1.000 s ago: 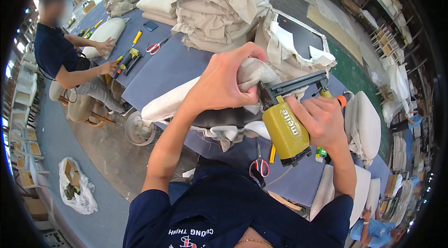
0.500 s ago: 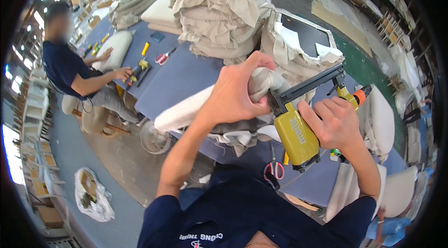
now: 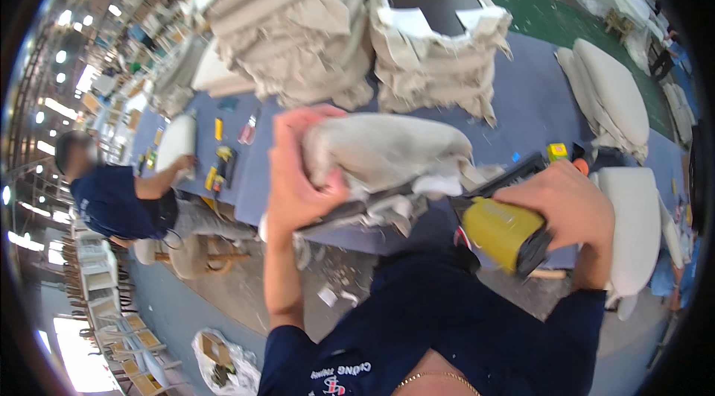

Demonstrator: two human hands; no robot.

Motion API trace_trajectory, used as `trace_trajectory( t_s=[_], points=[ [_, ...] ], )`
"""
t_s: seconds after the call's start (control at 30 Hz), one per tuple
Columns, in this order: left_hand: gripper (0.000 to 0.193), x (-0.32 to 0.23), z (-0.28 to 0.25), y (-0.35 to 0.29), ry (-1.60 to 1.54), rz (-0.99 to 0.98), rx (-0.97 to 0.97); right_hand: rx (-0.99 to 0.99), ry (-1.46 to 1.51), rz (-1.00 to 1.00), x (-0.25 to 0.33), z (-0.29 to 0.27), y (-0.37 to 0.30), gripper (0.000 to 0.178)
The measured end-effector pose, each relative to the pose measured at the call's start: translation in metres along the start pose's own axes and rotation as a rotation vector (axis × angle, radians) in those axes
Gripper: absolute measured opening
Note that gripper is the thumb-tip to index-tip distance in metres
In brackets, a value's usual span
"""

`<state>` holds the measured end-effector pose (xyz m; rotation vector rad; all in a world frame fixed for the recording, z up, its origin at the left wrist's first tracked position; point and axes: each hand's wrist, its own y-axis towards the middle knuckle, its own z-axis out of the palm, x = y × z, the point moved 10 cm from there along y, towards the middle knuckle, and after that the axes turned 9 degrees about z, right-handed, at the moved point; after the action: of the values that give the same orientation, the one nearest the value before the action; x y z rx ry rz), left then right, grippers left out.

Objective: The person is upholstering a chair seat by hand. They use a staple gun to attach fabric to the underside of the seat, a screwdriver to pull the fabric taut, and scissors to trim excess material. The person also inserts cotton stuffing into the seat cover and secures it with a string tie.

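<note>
A fabric-covered seat cushion (image 3: pixel 391 146) in light beige is tilted up in front of me, over the near edge of the table. My left hand (image 3: pixel 298 172) is closed round its left end, thumb below and fingers over the top. Loose cloth and a dark underside show along its lower side. My right hand (image 3: pixel 562 202) grips a yellow pneumatic staple gun (image 3: pixel 503 232), slightly blurred. The gun's dark magazine points up and away at the cushion's right end; whether its nose touches the cloth I cannot tell.
On the blue-covered table (image 3: pixel 529 98) stand a tall pile of beige covers (image 3: pixel 298 38) and a stack of cushions (image 3: pixel 436 68). White cushions (image 3: pixel 629 210) lie at the right. A co-worker (image 3: pixel 123 198) sits at the left near another staple gun (image 3: pixel 220 169). A plastic bag (image 3: pixel 242 362) lies on the floor.
The cushion has turned from pointing down-left to lying broadside across my view. My left hand has moved left to its end, and the staple gun has dropped and swung right. My view has shifted.
</note>
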<state>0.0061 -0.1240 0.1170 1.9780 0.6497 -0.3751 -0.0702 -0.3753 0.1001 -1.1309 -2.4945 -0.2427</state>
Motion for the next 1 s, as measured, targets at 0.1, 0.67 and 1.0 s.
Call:
trace_trajectory(
  t_s=[0.1, 0.67, 1.0],
  points=[
    [0.057, 0.003, -0.017, -0.020, 0.079, -0.006, -0.038, -0.051, 0.361, 0.381, -0.119, 0.058, -0.078, 0.056],
    [0.059, -0.015, 0.006, -0.003, 0.139, 0.204, 0.245, -0.259, 0.127, 1.105, -0.306, 0.401, -0.151, 0.049],
    [0.073, 0.014, 0.003, 0.011, 0.190, 0.242, 0.275, -0.163, 0.022, 1.333, -0.229, 0.429, -0.119, 0.088]
  ],
)
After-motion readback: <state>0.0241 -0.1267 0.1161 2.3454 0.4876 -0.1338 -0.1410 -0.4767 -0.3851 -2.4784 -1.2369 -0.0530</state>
